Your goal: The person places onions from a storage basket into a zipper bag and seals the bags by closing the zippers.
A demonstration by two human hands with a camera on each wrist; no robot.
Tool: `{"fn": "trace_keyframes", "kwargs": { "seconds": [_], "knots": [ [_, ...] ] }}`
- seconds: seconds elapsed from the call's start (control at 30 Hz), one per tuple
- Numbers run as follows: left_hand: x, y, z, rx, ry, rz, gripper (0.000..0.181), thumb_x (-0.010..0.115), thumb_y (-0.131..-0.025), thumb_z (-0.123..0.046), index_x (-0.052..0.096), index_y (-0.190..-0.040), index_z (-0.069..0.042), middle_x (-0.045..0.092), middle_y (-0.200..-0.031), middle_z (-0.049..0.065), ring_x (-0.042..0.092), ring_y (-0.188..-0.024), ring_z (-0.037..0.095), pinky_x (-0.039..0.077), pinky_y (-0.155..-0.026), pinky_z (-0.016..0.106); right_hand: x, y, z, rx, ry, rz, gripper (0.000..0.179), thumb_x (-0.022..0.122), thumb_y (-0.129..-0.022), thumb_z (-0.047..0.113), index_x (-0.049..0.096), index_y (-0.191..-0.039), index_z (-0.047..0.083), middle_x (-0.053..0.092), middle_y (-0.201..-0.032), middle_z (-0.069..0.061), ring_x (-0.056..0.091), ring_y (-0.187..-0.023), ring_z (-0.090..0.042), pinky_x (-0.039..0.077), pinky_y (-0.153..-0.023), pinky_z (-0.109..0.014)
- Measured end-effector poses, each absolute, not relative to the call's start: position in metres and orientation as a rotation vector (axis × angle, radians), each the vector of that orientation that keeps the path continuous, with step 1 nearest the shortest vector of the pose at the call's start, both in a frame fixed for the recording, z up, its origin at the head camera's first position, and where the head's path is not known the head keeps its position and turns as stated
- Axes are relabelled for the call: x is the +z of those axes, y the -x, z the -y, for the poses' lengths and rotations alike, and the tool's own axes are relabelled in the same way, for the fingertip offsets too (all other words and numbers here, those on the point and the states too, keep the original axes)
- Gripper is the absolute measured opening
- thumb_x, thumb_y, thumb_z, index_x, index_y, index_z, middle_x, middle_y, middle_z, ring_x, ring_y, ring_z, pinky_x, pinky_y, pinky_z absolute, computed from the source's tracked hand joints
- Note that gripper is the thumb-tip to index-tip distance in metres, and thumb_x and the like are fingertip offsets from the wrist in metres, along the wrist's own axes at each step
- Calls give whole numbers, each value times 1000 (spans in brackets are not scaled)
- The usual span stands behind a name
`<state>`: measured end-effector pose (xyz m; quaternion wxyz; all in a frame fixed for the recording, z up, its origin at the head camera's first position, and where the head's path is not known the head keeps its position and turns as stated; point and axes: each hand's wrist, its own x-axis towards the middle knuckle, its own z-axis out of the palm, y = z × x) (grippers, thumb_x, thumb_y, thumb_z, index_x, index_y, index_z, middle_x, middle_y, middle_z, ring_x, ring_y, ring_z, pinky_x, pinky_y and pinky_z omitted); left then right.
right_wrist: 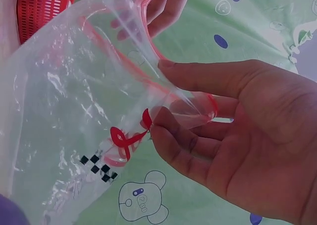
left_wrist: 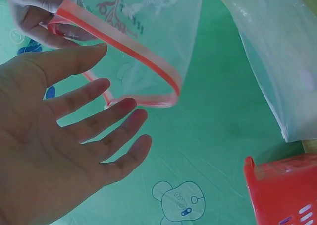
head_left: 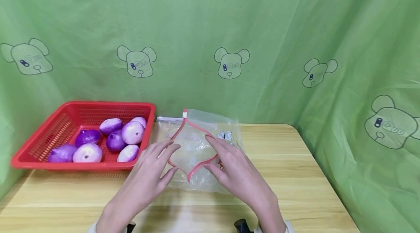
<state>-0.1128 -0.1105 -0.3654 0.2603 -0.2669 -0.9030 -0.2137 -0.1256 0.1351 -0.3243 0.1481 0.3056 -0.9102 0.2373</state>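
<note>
A clear plastic zip bag [head_left: 193, 140] with a red zip rim and a white slider has its mouth spread wide between the two hands. My right hand [head_left: 241, 176] pinches the right side of the rim; in the right wrist view, its thumb and curled fingers close around the edge of the film. My left hand [head_left: 144, 180] is at the left side of the mouth. Its fingers [left_wrist: 116, 140] are spread in the left wrist view, fingertips right by the red rim. Printed figures and a red ribbon pattern [right_wrist: 121, 143] mark the bag's film.
At the left stands a red plastic basket [head_left: 32, 162] with several purple onions [head_left: 86, 152] in it. Another clear bag [head_left: 162, 125] with a pale zip lies beside the basket, partly under the first. A green curtain [head_left: 197, 14] closes off the wooden table [head_left: 282, 189] at the back and sides.
</note>
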Motion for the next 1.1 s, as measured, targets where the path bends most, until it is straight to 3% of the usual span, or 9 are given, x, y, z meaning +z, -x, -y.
{"fn": "trace_keyframes", "kwargs": {
  "seconds": [0.37, 0.6, 0.83, 1.1],
  "knots": [
    [-363, 114, 116, -605, 712, 2423, 53, 81, -79, -7, 61, -129, -5, 60, -134, 14, 53, -125, 31, 43, -104, 50, -323, 126, -136, 696, -869, 2626, 65, 79, -87, 22, 52, -144, 6, 57, -140, -9, 63, -97, -10, 54, -91, -32],
    [-362, 116, 121, -606, 671, 2451, 52, 78, -83, -8, 60, -131, -5, 60, -132, 14, 53, -124, 30, 43, -103, 49, -323, 126, -136, 685, -867, 2635, 65, 79, -87, 21, 51, -144, 6, 56, -142, -9, 59, -122, -19, 49, -102, -37],
    [-361, 119, 128, -580, 625, 2447, 50, 77, -82, -8, 61, -129, -2, 61, -130, 17, 52, -124, 34, 41, -106, 50, -323, 126, -136, 690, -871, 2634, 66, 79, -87, 21, 51, -144, 7, 56, -142, -9, 63, -103, -12, 53, -95, -34],
    [-365, 129, 139, -561, 577, 2420, 48, 77, -81, -6, 61, -126, 0, 61, -127, 18, 54, -120, 36, 45, -99, 54, -323, 126, -137, 680, -867, 2639, 66, 79, -87, 21, 50, -145, 7, 55, -144, -9, 61, -114, -15, 50, -100, -35]
  ]
}}
